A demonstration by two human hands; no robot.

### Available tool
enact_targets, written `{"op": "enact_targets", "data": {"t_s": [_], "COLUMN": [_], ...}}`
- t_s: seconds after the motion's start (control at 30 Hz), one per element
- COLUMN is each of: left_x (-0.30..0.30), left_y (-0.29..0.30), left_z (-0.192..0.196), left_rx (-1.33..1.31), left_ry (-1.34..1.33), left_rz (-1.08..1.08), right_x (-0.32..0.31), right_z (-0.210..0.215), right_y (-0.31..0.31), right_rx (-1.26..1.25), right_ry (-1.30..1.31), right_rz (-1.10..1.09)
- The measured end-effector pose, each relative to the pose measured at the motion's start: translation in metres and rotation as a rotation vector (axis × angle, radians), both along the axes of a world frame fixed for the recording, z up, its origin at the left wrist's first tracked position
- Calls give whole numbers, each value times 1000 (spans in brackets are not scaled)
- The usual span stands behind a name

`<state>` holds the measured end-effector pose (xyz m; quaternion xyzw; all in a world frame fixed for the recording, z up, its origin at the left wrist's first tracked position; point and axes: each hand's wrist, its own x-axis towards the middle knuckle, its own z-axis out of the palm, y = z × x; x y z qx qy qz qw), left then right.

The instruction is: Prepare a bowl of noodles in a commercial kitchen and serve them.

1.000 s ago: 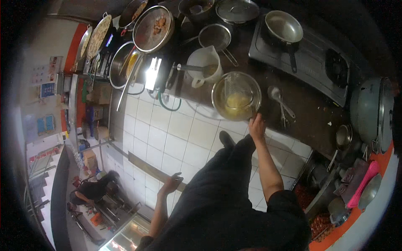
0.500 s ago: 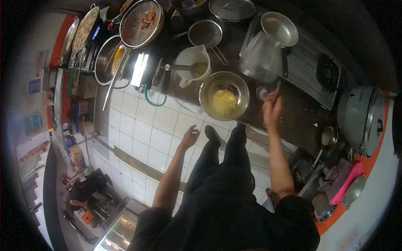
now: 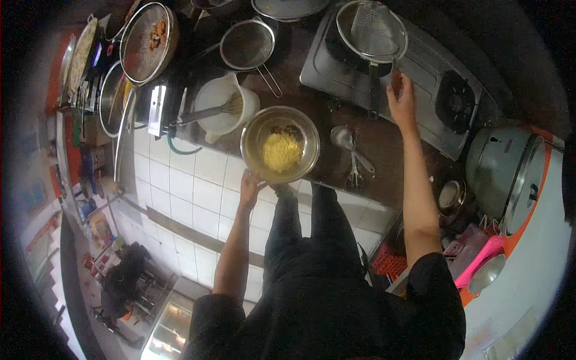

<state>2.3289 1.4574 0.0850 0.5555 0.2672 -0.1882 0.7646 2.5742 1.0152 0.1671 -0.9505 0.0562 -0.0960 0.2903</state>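
Note:
My left hand (image 3: 250, 187) grips the near left edge of a metal mixing bowl (image 3: 249, 147), which holds a mound of yellow shreds (image 3: 283, 151) and some dark bits. At the stove, my right hand (image 3: 403, 102) is closed round the handle of a flat, perforated metal grater (image 3: 371, 33). The grater rests over a silver frying pan (image 3: 345, 33). A metal serving spoon (image 3: 343, 138) and a slotted utensil (image 3: 355, 179) lie on the dark counter, right of the bowl.
Left of the bowl stands a white jug (image 3: 207, 99) with a whisk (image 3: 207, 114) in it. Behind are a round strainer (image 3: 247, 45) and a bowl with food scraps (image 3: 141, 51). The gas stove (image 3: 426, 99) and a large lidded pot (image 3: 495, 168) stand at the right.
My left hand has come up onto the bowl. My right hand has moved away from me, taking the grater over the pan. The whole view has shifted.

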Motion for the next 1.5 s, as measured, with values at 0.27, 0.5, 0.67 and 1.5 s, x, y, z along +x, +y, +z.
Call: {"op": "enact_targets", "data": {"t_s": [0.27, 0.5, 0.67, 1.5], "left_x": [12, 19, 19, -96], "left_y": [-24, -27, -22, 2], "left_z": [34, 32, 13, 186], "left_rx": [139, 203, 262, -72], "left_ry": [77, 47, -30, -423], "left_rz": [32, -59, 5, -609], "right_x": [-187, -221, -239, -480], "right_z": [-79, -130, -110, 193], "right_y": [16, 25, 28, 239], "right_rx": [-5, -30, 171, -373], "right_ry": [504, 720, 480, 494], "right_rz": [-19, 152, 85, -430]}}
